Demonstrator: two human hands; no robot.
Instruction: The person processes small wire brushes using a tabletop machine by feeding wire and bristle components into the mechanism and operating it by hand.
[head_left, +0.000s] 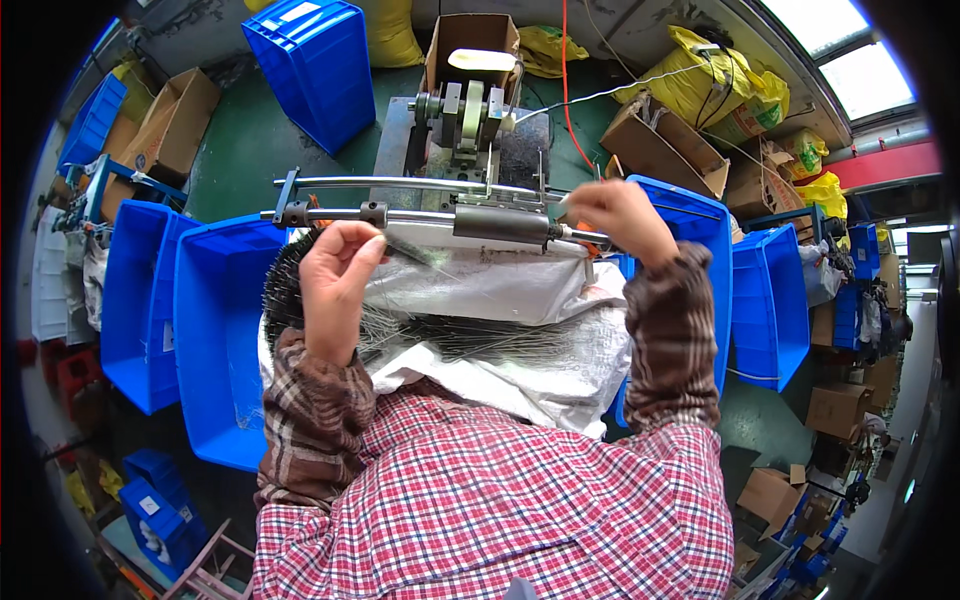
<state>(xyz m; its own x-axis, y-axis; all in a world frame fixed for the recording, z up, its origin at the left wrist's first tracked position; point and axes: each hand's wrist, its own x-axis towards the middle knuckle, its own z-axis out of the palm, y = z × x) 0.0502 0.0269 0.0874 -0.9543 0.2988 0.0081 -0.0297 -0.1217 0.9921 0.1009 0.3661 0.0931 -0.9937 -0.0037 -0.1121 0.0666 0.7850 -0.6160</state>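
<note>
My left hand [340, 275] is closed in a pinch in front of the metal bar [410, 214]. From its fingertips a thin dark wire brush [408, 249] points rightward, somewhat blurred, with a fine stem at its end. My right hand [622, 215] hovers at the right end of the dark cylinder [502, 224] on that bar, its fingers pressed together. Whatever those fingers hold, if anything, is too small to make out. Below both hands, a heap of similar thin wire pieces [480, 338] lies on a white woven sack [520, 385] across my lap.
Beyond the bar stands a bench machine with a wheel [472, 118]. Blue bins flank me at left [215, 340] and right [765, 310]. Another tall blue bin [315, 75] stands behind. A red cable [567, 100] hangs near the machine; cartons [665, 145] lie at back right.
</note>
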